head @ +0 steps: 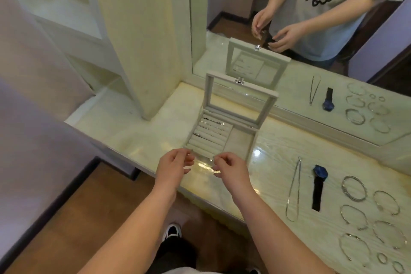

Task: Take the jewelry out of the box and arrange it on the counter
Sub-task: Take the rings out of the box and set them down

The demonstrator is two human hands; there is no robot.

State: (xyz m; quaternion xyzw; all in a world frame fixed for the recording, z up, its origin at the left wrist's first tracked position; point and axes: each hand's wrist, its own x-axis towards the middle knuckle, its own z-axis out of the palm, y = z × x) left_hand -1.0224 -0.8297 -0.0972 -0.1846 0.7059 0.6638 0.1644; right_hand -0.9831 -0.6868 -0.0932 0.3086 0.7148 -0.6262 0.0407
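Observation:
The pale grey jewelry box [241,143] stands on the marble counter [138,131] with its glass lid [241,98] raised. Several rings [210,128] sit in its padded rolls; its right compartment looks bare. My left hand [172,165] and my right hand [231,170] hover side by side just in front of the box. Both pinch a thin silver piece [202,158] stretched between them, too fine to identify. A silver necklace [293,189], a blue watch [318,187], several bangles [353,188] and small hoops [382,258] lie in rows on the counter to the right.
A large mirror [289,6] backs the counter and doubles the box, the jewelry and the person. A cream pillar [138,40] rises left of the box. The counter's front edge [195,196] runs under my wrists, with wooden floor below.

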